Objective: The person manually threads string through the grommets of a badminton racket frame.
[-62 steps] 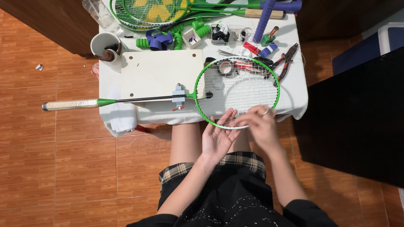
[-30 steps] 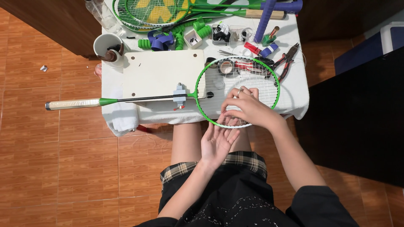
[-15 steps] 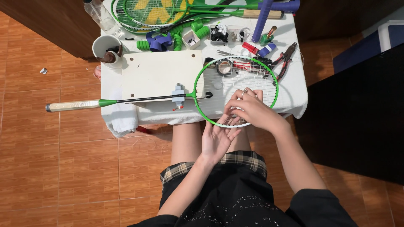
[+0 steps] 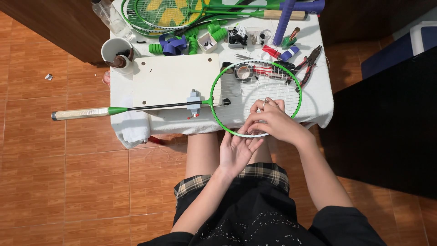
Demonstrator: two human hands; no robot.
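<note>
Table | racket axis L-R, head right | right hand on strings

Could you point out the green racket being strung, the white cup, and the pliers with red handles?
Green-framed badminton racket [image 4: 214, 119]: head view, left side of the hoop.
White round cup [image 4: 110, 47]: head view, its rim.
Red-handled metal pliers [image 4: 307, 63]: head view, on a handle.

I see bright, even overhead light, soft shadows below the white table; dark at 3 o'clock; focus sharp, edges bowed.
</note>
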